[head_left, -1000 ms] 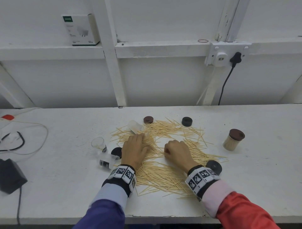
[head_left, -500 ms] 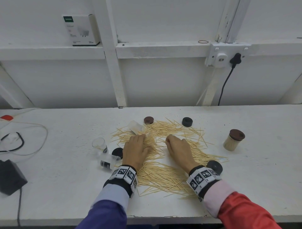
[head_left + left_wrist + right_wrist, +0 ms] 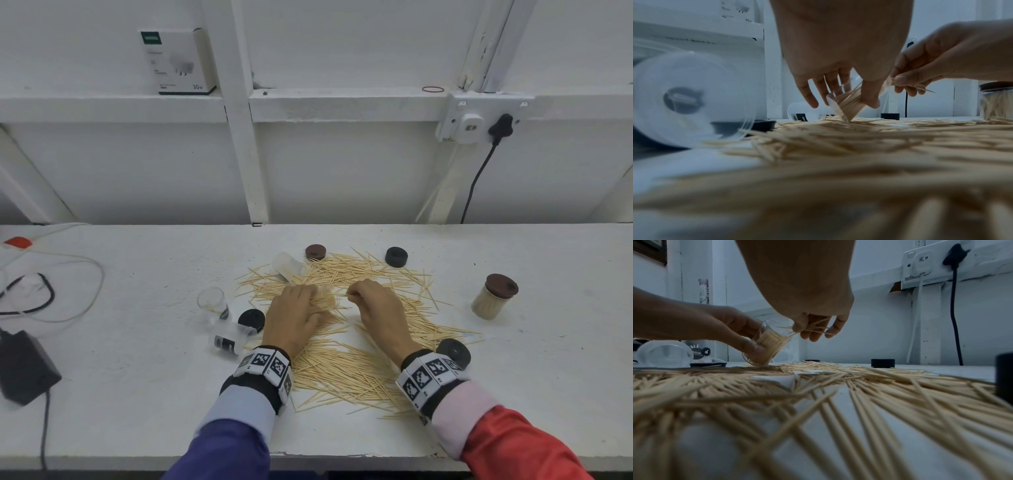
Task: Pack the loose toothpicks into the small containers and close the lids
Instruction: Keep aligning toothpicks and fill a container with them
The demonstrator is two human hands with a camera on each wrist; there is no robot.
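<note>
Toothpicks (image 3: 813, 329) pinched in right hand (image 3: 375, 308), tips toward tilted container (image 3: 764, 347) gripped by left hand (image 3: 294, 317), mouth facing right.

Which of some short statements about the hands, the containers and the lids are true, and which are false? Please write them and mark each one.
1. The left hand holds a tilted clear container with toothpicks inside. True.
2. The right hand is empty. False: it pinches a few toothpicks.
3. The filled jar at the right has its brown lid on. True.
4. All lids are on containers. False: a black lid lies loose on the table.
</note>
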